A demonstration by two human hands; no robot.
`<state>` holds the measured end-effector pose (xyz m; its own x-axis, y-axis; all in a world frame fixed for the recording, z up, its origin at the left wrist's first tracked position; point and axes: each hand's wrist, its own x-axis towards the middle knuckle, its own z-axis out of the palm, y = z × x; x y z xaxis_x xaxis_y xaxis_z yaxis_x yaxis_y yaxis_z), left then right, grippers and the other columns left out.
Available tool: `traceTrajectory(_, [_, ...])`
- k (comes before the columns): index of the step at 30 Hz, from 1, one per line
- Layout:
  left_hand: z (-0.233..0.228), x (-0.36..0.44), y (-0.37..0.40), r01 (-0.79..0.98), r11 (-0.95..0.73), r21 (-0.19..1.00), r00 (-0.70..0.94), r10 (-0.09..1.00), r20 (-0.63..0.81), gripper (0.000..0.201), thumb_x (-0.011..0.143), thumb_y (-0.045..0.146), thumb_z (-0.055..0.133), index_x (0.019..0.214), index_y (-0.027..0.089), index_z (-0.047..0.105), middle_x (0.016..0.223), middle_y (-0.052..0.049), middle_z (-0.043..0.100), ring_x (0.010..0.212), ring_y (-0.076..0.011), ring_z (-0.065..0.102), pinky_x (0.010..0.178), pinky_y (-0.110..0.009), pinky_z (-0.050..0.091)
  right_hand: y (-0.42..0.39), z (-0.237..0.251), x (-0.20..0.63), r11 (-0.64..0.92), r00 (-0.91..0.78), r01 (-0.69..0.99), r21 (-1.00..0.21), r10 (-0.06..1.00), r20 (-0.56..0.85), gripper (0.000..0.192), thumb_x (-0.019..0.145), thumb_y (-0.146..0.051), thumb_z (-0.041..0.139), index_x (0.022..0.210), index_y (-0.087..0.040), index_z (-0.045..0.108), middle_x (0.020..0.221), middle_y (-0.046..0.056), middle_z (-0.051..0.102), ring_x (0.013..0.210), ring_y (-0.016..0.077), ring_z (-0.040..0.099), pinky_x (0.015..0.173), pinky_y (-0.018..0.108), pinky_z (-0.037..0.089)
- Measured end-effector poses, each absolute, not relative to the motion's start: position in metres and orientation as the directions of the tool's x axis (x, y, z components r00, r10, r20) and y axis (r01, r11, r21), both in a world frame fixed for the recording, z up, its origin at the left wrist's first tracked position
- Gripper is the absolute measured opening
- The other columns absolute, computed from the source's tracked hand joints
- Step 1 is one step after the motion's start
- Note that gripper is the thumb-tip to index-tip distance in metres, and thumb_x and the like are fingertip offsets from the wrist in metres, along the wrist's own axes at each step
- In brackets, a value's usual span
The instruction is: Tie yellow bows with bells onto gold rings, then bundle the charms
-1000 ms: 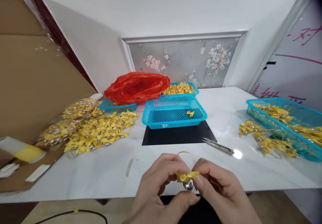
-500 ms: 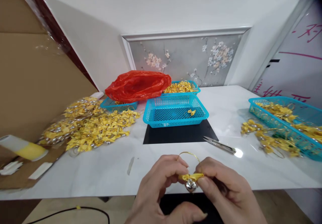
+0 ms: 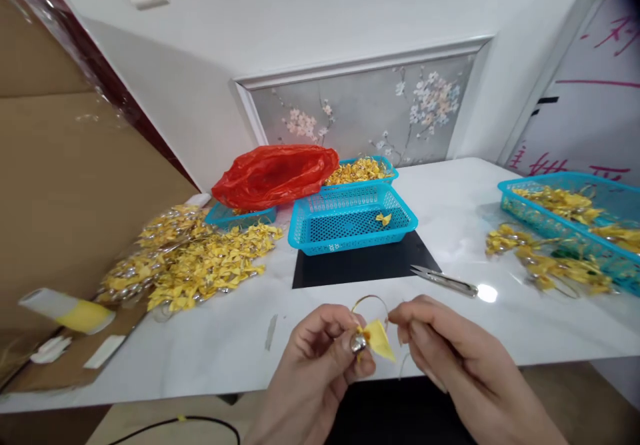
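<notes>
My left hand (image 3: 325,355) is closed on a yellow ribbon bow (image 3: 381,340) with a round silver bell (image 3: 359,344) at its knot, pinched between thumb and fingers above the table's front edge. From the bow a thin gold cord loop (image 3: 370,297) arches up and over to the right. My right hand (image 3: 445,345) is closed too, its thumb and forefinger pinched at the right end of that loop. A thin pale strand hangs below its fingertips. One bow tail points right, between the hands.
A blue basket (image 3: 353,245) holding one bow (image 3: 383,219) stands on a black mat (image 3: 360,273). Thread snips (image 3: 445,280) lie right of it. Yellow bows with bells are heaped at left (image 3: 210,265). Another blue basket (image 3: 530,212) is at right; a red bag (image 3: 275,175) sits behind.
The bow has turned, so a tail now spreads out flat and the bell faces left. My left thumb has closed onto the bow; my right hand has shifted from the bow to the cord.
</notes>
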<state>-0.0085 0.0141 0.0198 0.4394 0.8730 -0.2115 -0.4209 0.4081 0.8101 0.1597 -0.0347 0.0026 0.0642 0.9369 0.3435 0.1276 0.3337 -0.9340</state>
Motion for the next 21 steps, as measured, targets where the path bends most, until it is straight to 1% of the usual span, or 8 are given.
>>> traceTrajectory(2, [0.021,-0.012,0.016,-0.464,0.445,0.766,0.426,0.87,-0.248,0.011,0.068,0.013,0.083,0.072,0.019,0.074,0.081,0.001,0.071,0.062,-0.0068,0.066,0.063,-0.017,0.057,-0.035,0.001,0.158,0.353,0.069,0.097,-0.93,0.93,0.36,0.022,0.101,-0.026,0.037,0.116,-0.031,0.053,0.083,-0.001,0.058,0.055,0.0092,0.048,0.047,0.018,0.041])
traceTrajectory(4, [0.022,-0.015,0.019,-0.51,0.481,0.713,0.396,0.867,-0.302,0.018,0.063,0.009,0.086,0.073,0.02,0.076,0.08,0.0,0.073,0.063,-0.0082,0.068,0.064,-0.017,0.059,-0.034,0.002,0.157,0.396,0.081,0.108,-0.912,0.911,0.405,0.025,0.101,-0.022,0.035,0.121,-0.032,0.046,0.082,-0.003,0.059,0.05,0.0076,0.046,0.044,0.016,0.04])
traceTrajectory(8, [0.027,-0.017,0.022,-0.611,0.557,0.563,0.392,0.83,-0.397,0.032,0.054,0.002,0.089,0.08,0.018,0.078,0.078,-0.006,0.075,0.067,-0.0111,0.071,0.064,-0.015,0.059,-0.026,0.011,0.156,0.54,0.034,0.315,-0.781,0.816,0.577,0.021,0.097,-0.008,0.038,0.097,-0.023,0.054,0.066,-0.005,0.055,0.052,0.0065,0.051,0.052,0.016,0.044])
traceTrajectory(10, [0.03,-0.016,0.022,-0.656,0.593,0.468,0.454,0.805,-0.382,0.032,0.057,-0.003,0.086,0.081,0.015,0.077,0.082,-0.009,0.075,0.069,-0.0106,0.072,0.065,-0.013,0.059,-0.02,0.018,0.155,0.613,0.036,0.39,-0.687,0.735,0.677,0.022,0.094,-0.004,0.043,0.091,-0.019,0.059,0.072,-0.001,0.056,0.063,0.0079,0.055,0.058,0.016,0.046])
traceTrajectory(12, [0.034,-0.015,0.021,-0.683,0.626,0.377,0.529,0.779,-0.336,0.029,0.063,-0.008,0.08,0.083,0.012,0.076,0.081,-0.009,0.074,0.068,-0.0083,0.071,0.066,-0.011,0.058,-0.015,0.025,0.154,0.654,0.074,0.415,-0.633,0.669,0.74,0.023,0.092,-0.002,0.047,0.094,-0.018,0.064,0.081,0.002,0.056,0.071,0.0091,0.056,0.061,0.017,0.047])
traceTrajectory(15, [0.037,-0.014,0.021,-0.693,0.667,0.273,0.609,0.744,-0.275,0.03,0.071,-0.014,0.069,0.086,0.011,0.073,0.079,-0.007,0.073,0.067,-0.0054,0.07,0.068,-0.008,0.056,-0.011,0.033,0.15,0.666,0.118,0.439,-0.603,0.622,0.774,0.024,0.092,-0.004,0.049,0.092,-0.017,0.069,0.081,0.003,0.051,0.07,0.0097,0.052,0.059,0.019,0.046])
traceTrajectory(18, [0.036,-0.015,0.022,-0.685,0.689,0.235,0.639,0.724,-0.259,0.036,0.073,-0.017,0.064,0.089,0.015,0.071,0.077,-0.003,0.073,0.069,-0.0043,0.071,0.069,-0.005,0.055,-0.011,0.033,0.145,0.676,0.092,0.426,-0.601,0.629,0.772,0.02,0.095,-0.012,0.049,0.091,-0.015,0.069,0.08,0.003,0.048,0.07,0.0109,0.049,0.059,0.021,0.045])
traceTrajectory(21, [0.035,-0.015,0.024,-0.672,0.693,0.262,0.646,0.721,-0.251,0.044,0.074,-0.016,0.064,0.096,0.021,0.071,0.072,0.003,0.074,0.072,-0.0043,0.073,0.069,-0.003,0.054,-0.011,0.03,0.141,0.694,0.083,0.436,-0.573,0.603,0.794,0.015,0.094,-0.014,0.053,0.095,-0.015,0.067,0.08,0.001,0.044,0.069,0.0108,0.044,0.057,0.023,0.04])
